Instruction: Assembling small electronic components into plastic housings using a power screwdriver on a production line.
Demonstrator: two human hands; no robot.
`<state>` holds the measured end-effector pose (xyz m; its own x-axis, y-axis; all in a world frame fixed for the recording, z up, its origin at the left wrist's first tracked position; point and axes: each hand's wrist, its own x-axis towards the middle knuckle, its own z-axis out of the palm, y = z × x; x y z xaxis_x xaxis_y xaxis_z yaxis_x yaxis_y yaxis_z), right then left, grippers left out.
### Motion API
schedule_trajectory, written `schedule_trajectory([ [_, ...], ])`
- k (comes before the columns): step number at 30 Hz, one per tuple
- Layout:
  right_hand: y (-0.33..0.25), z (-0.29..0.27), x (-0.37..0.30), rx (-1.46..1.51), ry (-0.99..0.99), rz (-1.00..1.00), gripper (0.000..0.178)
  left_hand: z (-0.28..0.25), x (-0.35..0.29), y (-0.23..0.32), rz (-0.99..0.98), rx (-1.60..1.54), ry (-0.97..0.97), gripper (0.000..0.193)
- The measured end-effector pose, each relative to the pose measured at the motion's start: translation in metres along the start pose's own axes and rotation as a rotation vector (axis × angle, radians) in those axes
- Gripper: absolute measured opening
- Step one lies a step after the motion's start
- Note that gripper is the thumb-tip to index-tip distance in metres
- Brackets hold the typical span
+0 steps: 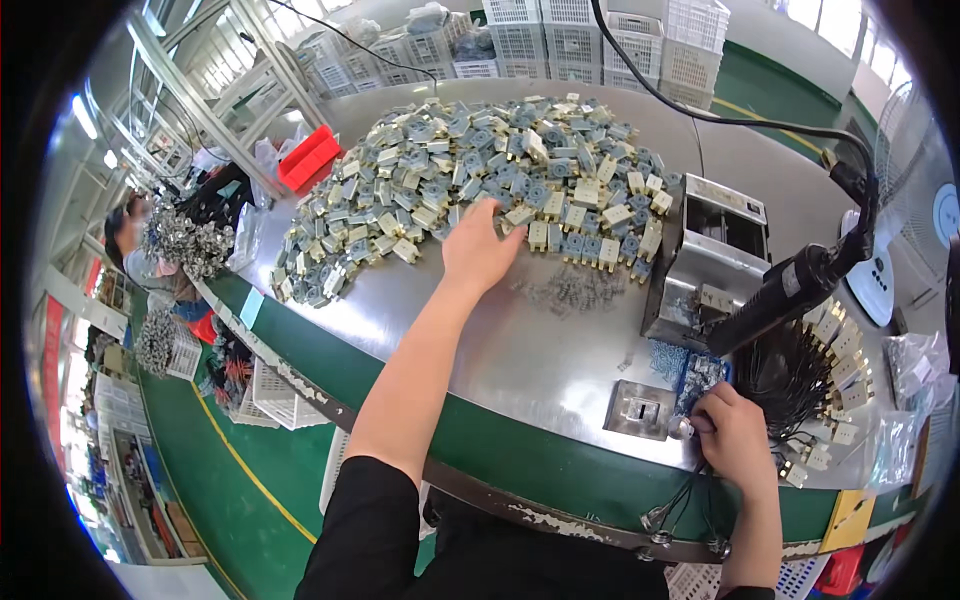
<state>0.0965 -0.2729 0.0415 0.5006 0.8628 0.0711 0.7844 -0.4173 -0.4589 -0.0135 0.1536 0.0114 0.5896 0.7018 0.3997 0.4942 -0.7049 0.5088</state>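
Observation:
My left hand (478, 250) reaches to the near edge of a large heap of small grey and cream plastic blocks with brass-coloured prongs (560, 160). Its thumb and fingers are apart, and the fingertips touch or hover just over the blocks. At the right, my right hand (735, 432) is closed, its fingers curled beside a blue tray of small metal parts (704, 374). A small round silver piece (681, 427) shows at its fingertips; what the fingers grip is mostly hidden. Dark cables with metal ends (658, 520) hang over the table edge below this hand.
A flat metal fixture (640, 409) lies left of my right hand. Behind it stand a metal box-shaped device (715, 250) and a black cylindrical tool (775, 300) on a cable. Loose screws (575, 290) lie before the heap; wired blocks (845, 370) fan out rightward. A red bin (308, 160) is far left.

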Motion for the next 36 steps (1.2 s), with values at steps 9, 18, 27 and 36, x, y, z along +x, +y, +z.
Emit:
schedule_trajectory([
  [9, 0.007, 0.009, -0.007, 0.2, 0.186, 0.025, 0.011, 0.015, -0.007, -0.028, -0.065, -0.329, -0.035, 0.033],
  [18, 0.015, 0.015, -0.007, 0.242, 0.268, -0.036, 0.015, -0.042, -0.092, 0.031, -0.453, -1.901, -0.653, 0.059],
  [27, 0.016, 0.015, -0.012, 0.252, 0.368, -0.088, 0.018, -0.044, -0.127, 0.08, -0.196, -1.875, -0.953, 0.077],
  [36, 0.02, 0.011, -0.015, 0.254, 0.358, -0.111, 0.025, -0.021, -0.144, 0.121, 0.272, -0.81, -0.761, 0.042],
])
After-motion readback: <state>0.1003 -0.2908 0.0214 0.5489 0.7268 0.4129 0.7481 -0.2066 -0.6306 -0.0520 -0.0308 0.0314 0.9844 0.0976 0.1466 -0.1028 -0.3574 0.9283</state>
